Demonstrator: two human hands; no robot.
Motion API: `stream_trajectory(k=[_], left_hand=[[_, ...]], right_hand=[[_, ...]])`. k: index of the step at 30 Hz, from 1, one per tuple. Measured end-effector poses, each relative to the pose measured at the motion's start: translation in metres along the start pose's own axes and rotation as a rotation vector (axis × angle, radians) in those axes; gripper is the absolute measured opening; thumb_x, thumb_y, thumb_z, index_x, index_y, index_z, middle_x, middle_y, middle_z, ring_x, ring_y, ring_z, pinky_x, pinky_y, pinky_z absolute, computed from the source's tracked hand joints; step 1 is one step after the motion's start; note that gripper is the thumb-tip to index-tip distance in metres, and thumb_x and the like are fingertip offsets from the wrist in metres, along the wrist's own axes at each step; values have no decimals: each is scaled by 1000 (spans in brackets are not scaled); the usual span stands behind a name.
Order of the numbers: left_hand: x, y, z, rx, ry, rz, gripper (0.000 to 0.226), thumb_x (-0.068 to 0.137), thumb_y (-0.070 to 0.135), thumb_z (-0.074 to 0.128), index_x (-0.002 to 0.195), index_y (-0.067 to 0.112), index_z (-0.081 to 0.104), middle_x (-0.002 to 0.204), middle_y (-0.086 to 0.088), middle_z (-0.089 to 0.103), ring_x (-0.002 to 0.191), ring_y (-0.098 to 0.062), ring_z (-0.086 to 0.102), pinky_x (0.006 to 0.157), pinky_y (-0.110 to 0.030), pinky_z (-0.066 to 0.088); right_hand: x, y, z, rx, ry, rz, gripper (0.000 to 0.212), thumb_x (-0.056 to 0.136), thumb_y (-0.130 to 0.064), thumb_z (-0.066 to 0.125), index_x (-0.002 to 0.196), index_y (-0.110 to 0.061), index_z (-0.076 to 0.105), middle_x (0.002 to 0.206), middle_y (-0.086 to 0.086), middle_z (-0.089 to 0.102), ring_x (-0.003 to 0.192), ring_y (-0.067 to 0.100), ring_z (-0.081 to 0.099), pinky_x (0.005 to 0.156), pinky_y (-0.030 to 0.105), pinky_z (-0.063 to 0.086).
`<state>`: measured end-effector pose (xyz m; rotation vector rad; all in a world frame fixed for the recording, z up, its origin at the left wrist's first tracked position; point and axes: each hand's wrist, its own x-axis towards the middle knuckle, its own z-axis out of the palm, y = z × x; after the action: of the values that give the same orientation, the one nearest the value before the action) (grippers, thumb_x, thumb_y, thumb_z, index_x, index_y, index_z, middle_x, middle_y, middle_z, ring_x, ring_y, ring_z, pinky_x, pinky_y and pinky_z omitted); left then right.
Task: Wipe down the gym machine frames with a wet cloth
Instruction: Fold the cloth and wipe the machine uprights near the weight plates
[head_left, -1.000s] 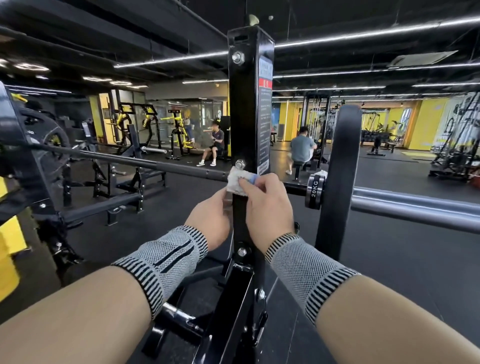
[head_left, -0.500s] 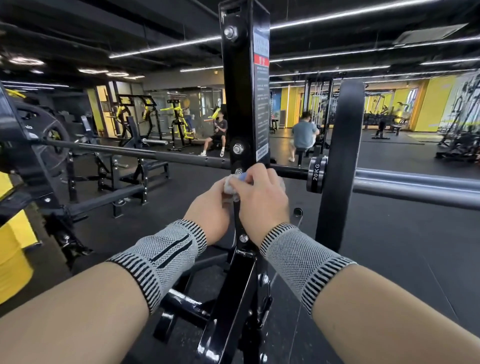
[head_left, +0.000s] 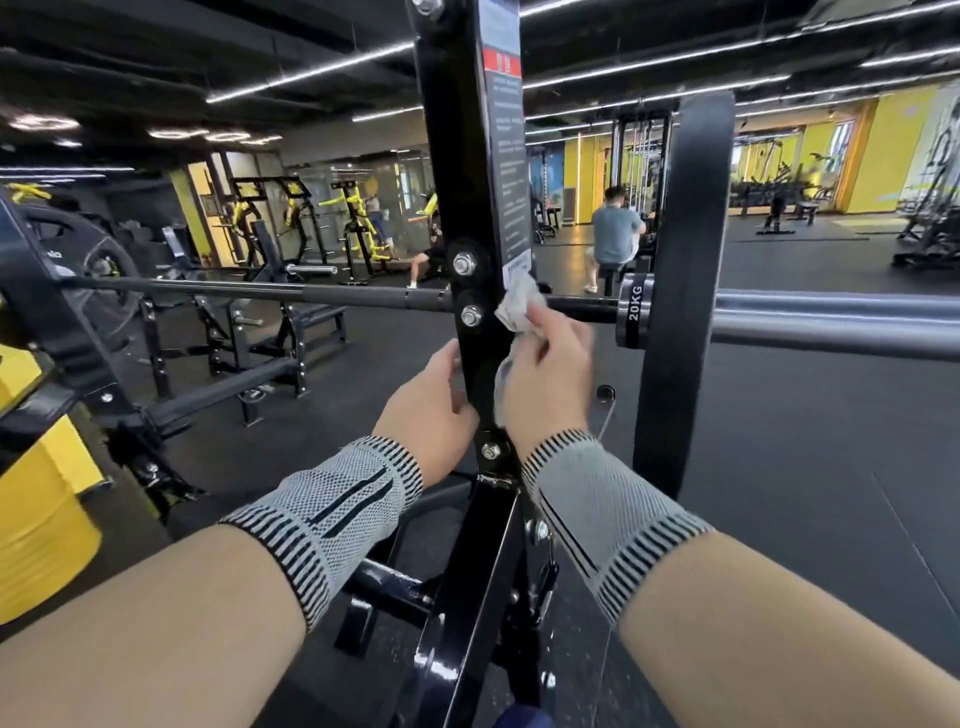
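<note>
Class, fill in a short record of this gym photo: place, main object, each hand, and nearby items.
place: gym floor with machines
main object: black upright post of a rack
right hand: holds a white cloth against the post's right side
left hand: rests on the post's left side
nearby: barbell crossing behind the post; weight plate marked 20KG

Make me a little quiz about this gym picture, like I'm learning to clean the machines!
1. True or false: the right hand holds the white cloth against the black upright post.
2. Which number is printed on the weight plate? A) 5KG B) 20KG C) 50KG
3. Fill in: the left hand touches the post on its ____ side.

Key: 1 true; 2 B; 3 left.
</note>
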<state>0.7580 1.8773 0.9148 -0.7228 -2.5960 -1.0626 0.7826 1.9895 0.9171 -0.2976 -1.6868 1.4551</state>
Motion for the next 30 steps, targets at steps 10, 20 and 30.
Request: stream_trajectory(k=[10, 20, 30], left_hand=[[21, 4, 14, 182, 23, -89, 25, 91, 38, 57, 99, 16, 64, 90, 0, 69, 91, -23, 62, 73, -29, 40], [17, -1, 24, 171, 2, -118, 19, 87, 29, 62, 96, 13, 65, 87, 1, 70, 87, -21, 64, 79, -33, 49], [8, -13, 38, 93, -58, -161, 25, 82, 27, 67, 106, 26, 61, 94, 17, 68, 91, -4, 63, 79, -20, 40]], right_hand=[[-26, 37, -18, -142, -261, 63, 37, 96, -6, 42, 128, -19, 55, 120, -14, 39, 99, -3, 47, 87, 4, 37], [-37, 53, -23, -316, -373, -33, 40, 92, -1, 43, 126, -21, 49, 125, -4, 35, 97, 7, 45, 84, 12, 40], [-39, 82, -38, -315, -231, 384, 23, 92, -21, 51, 114, -20, 48, 112, 5, 61, 100, 26, 63, 90, 41, 52]])
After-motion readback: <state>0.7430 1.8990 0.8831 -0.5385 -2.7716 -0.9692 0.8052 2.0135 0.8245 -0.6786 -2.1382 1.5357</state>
